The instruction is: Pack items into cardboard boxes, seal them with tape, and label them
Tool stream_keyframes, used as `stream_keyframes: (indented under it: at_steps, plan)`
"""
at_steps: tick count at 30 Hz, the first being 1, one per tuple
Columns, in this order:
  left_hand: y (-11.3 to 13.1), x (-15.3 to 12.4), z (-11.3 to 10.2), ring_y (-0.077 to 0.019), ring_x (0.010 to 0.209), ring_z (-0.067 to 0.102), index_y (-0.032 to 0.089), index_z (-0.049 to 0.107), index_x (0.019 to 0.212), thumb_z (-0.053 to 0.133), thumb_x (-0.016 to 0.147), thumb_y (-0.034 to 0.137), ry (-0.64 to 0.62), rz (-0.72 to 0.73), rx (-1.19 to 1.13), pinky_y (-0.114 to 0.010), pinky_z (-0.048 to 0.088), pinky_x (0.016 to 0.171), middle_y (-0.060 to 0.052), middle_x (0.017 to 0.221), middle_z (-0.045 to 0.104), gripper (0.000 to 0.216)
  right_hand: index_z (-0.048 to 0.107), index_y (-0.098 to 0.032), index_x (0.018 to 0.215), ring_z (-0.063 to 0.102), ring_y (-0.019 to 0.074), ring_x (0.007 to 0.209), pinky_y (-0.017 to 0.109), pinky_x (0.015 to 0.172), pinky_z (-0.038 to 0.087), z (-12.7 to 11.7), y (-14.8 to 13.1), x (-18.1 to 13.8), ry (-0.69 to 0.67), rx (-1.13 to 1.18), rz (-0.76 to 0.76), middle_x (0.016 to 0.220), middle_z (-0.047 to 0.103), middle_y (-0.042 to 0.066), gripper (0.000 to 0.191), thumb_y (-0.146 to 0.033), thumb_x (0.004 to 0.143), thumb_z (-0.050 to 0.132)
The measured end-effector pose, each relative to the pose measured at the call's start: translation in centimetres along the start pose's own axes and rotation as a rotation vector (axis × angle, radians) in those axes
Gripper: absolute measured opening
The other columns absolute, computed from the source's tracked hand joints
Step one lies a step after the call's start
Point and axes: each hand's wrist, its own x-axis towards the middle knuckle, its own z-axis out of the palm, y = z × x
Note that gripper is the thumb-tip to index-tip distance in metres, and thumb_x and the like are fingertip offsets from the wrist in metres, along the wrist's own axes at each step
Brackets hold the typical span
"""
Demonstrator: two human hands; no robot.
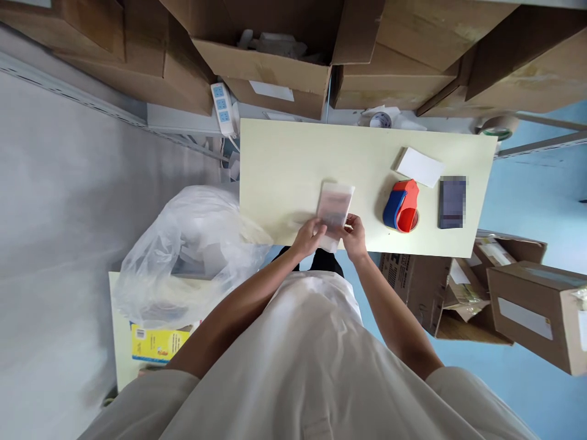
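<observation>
A small clear plastic pouch (334,208) with a dark item inside lies near the front edge of the pale yellow table (284,165). My left hand (310,235) pinches its near left corner with curled fingers. My right hand (354,234) grips its near right corner, fingers closed on the plastic. To the right of the pouch stands a red and blue tape dispenser (402,206), apart from both hands.
A white card (419,166) and a dark phone (452,201) lie on the table's right side. Cardboard boxes (275,55) line the back; more boxes (527,299) sit on the floor at right. A big clear plastic bag (188,250) and a power strip (223,109) are at left.
</observation>
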Motion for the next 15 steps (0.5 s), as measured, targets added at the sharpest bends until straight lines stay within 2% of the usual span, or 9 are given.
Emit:
stream_keyframes:
  at_steps: [3,6,9,12,15]
  plan:
    - [1.0,0.0,0.1,-0.0262,0.119,0.052,0.017,0.062,0.105,0.044,0.090,0.046,0.025,0.088,-0.033,-0.042,0.041,0.101,-0.013,0.119,0.060,0.038,0.046,-0.022,0.095,0.054,0.0114,0.074,0.026,0.065,0.049,0.2,-1.7,-0.3,-0.052,-0.074,-0.100,0.090,0.053,0.000,0.035,-0.030,0.068,0.066]
    - [1.6,-0.7,-1.4,-0.0243,0.113,0.056,0.016,0.056,0.114,0.042,0.090,0.052,0.141,0.122,-0.164,-0.040,0.045,0.096,-0.015,0.121,0.057,0.045,0.045,-0.023,0.101,0.052,0.0096,0.068,0.025,0.059,0.049,3.1,-2.6,-0.7,-0.127,-0.131,-0.132,0.096,0.052,0.000,0.041,-0.034,0.068,0.067]
    - [1.2,-1.2,-3.3,-0.0209,0.104,0.060,0.017,0.048,0.123,0.041,0.090,0.054,0.173,0.125,-0.318,-0.037,0.047,0.092,-0.013,0.116,0.060,0.050,0.045,-0.023,0.110,0.055,0.0113,0.073,0.028,0.062,0.052,6.4,-2.3,-0.9,-0.181,-0.156,-0.136,0.106,0.051,0.005,0.047,-0.036,0.070,0.067]
    - [0.0,-0.9,-4.7,-0.0220,0.109,0.058,0.018,0.046,0.125,0.041,0.091,0.054,0.232,-0.015,-0.297,-0.038,0.045,0.095,-0.012,0.118,0.060,0.050,0.047,-0.022,0.115,0.057,0.0167,0.086,0.033,0.069,0.054,7.9,-1.5,-0.9,-0.221,-0.211,-0.106,0.115,0.050,0.010,0.051,-0.039,0.071,0.066]
    - [-1.4,-0.1,-5.4,-0.0255,0.119,0.051,0.018,0.052,0.120,0.039,0.091,0.054,0.250,-0.215,-0.139,-0.041,0.040,0.100,-0.014,0.126,0.055,0.047,0.049,-0.021,0.118,0.057,0.0189,0.088,0.039,0.075,0.054,7.0,-0.5,-0.7,-0.193,-0.309,-0.083,0.116,0.051,0.011,0.050,-0.036,0.072,0.065]
